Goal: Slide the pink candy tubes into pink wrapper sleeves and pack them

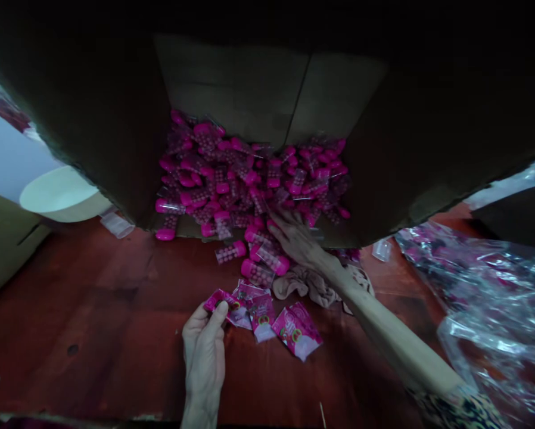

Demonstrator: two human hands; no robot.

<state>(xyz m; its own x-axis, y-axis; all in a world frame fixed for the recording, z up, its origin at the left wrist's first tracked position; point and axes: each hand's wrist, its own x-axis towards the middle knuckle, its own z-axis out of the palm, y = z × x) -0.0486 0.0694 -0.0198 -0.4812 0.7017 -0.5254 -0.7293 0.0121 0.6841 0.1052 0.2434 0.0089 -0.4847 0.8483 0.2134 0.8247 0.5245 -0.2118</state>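
Observation:
Many small clear bottles with pink caps and pink beads [223, 179] lie heaped inside a cardboard box [258, 89] turned on its side. Several bottles [265, 256] have spilled past the box's front edge. My right hand [292, 235] reaches over them at the opening, fingers spread and touching the pile; nothing shows held in it. Lower left, my left hand [207, 333] pinches a pink printed packet [227, 304] between thumb and fingers. More pink packets [296, 330] lie on the red table just right of it. Under my right forearm sits a crumpled brown cloth [310, 286].
The red table [115, 322] extends on both sides. A white round bowl [62, 193] and a clear cup [117, 224] stand left of the box. Another clear cup [382, 250] and shiny plastic bags [495, 298] are at right. Cardboard [8, 238] is at far left.

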